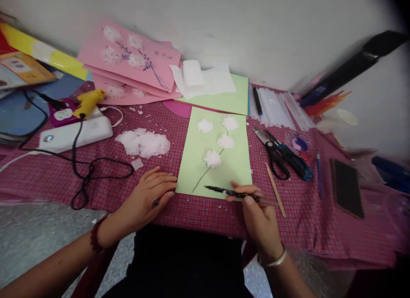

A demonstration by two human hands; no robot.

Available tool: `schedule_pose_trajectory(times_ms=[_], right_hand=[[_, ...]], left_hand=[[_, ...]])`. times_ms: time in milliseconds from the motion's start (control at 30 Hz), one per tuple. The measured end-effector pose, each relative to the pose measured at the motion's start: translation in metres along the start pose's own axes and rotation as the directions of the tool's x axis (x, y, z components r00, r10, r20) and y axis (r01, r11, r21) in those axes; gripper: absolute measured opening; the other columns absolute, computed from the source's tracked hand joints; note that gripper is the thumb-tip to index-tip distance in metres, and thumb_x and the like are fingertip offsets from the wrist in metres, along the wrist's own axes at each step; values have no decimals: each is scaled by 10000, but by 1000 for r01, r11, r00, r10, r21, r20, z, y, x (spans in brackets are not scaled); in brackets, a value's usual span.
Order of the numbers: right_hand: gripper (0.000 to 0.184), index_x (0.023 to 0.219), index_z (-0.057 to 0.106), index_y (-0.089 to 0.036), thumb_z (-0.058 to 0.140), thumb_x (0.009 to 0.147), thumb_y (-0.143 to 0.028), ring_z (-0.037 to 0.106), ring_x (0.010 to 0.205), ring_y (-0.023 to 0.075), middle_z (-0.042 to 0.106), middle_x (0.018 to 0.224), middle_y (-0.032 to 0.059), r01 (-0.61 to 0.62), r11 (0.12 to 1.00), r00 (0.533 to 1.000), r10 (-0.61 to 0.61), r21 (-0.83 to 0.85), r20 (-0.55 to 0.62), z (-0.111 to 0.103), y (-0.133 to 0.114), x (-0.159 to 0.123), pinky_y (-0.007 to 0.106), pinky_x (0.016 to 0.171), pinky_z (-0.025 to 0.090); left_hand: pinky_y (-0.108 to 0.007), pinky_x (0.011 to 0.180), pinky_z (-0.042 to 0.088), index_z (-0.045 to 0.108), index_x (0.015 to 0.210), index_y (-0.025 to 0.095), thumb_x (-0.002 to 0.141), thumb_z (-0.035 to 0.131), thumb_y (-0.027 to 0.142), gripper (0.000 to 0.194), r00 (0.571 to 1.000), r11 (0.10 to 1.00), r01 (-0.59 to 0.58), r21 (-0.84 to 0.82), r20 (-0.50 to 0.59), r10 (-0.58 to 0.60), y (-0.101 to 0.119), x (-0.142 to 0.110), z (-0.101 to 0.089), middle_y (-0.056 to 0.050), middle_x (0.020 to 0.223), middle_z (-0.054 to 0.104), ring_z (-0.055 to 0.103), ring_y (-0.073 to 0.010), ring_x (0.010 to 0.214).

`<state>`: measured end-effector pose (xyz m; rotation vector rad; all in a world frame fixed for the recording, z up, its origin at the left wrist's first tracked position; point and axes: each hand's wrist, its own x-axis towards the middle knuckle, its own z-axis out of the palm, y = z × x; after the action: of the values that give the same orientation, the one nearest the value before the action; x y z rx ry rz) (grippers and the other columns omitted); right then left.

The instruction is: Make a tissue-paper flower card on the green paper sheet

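Observation:
My right hand (pixel 259 212) holds a black brush pen (pixel 232 193), its fine tip pointing left just above the lower part of a light green sheet of paper (pixel 192 155). On that sheet sit several white paper flowers (pixel 212 159), with a thin dark stem line (pixel 201 177) running down from them. At the sheet's lower left edge, my left hand (pixel 153 193) rests with its fingers close together. Between its thumb and fingers shows the end of a small dark round thing, too little visible to name.
Left lie white paper pieces (pixel 144 143), a yellow glue gun (pixel 89 101), a white power strip (pixel 77 133) and a looping black cord (pixel 96 162). Pink flower cards (pixel 150 50) lean behind. Right are scissors (pixel 278 159), a wooden stick (pixel 276 190) and a dark phone (pixel 347 188).

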<state>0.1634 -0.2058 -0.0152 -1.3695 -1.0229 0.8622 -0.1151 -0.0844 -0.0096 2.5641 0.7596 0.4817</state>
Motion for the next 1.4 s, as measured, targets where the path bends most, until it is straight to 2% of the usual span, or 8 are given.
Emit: schedule_pose_trajectory(times_ms=[133,367,467,600,733,967,1167,1400], right_hand=[[157,967,664,-269,516,916,-284,700,867,213,710,856,16,10,993,950,28,117,-311,-19,4,-3,463,949,490],[181,1011,649,-256,490,931,-287,707,850,216,716,861,40,33,996,954,-6,85,-299,-63,-4,-5,444,875,541],[155,983,629,-237,520,911,-322,698,783,222,694,809,46,57,995,947,-26,87,-322,-73,-11,11,450,833,557],[147,903,621,-223,555,886,-354,644,669,172,624,700,-5,72,989,967,-38,128,-253,-67,-21,46,400,775,552],[199,848,606,-191,586,863,-388,592,607,154,593,651,-12,82,996,983,-77,20,-168,-52,-26,95,344,668,521],[240,844,557,-191,660,776,-397,594,577,130,590,627,-44,95,991,994,-99,-94,-44,-27,-20,173,294,626,489],[201,824,583,-195,646,781,-380,625,613,140,606,707,-26,111,986,994,-107,-124,34,-11,-10,187,296,619,498],[171,860,582,-190,572,863,-361,578,591,132,577,647,-38,142,982,989,-146,-122,-17,-18,0,176,274,587,446]], left_hand=[[-480,1173,251,609,1192,223,972,456,227,269,1000,999,17,-28,11,-16,-1,1,1,-43,1231,670,569,-179,1201],[-410,1199,233,591,1275,307,944,524,224,348,988,990,-123,-63,87,128,10,6,0,-3,1285,657,533,-159,1277],[-381,1172,281,619,1229,276,942,519,209,312,986,986,-164,12,20,164,11,6,2,-17,1243,677,571,-153,1218],[-372,1077,376,650,1123,215,955,474,197,244,984,981,-158,111,-69,167,16,16,1,-35,1113,709,606,-171,1084],[-386,988,410,651,1085,178,973,421,204,257,974,957,-227,179,22,227,23,59,-10,-64,1019,709,606,-197,986],[-308,723,402,628,865,143,988,390,286,304,991,976,22,215,124,-49,-4,144,-18,-85,847,662,597,-204,790],[-285,628,357,592,810,161,986,388,316,311,982,974,101,205,138,-131,-26,138,3,-59,780,642,573,-183,685],[-286,634,358,553,790,176,966,415,282,248,973,975,127,180,169,-158,-27,135,7,-51,790,644,591,-186,722]])
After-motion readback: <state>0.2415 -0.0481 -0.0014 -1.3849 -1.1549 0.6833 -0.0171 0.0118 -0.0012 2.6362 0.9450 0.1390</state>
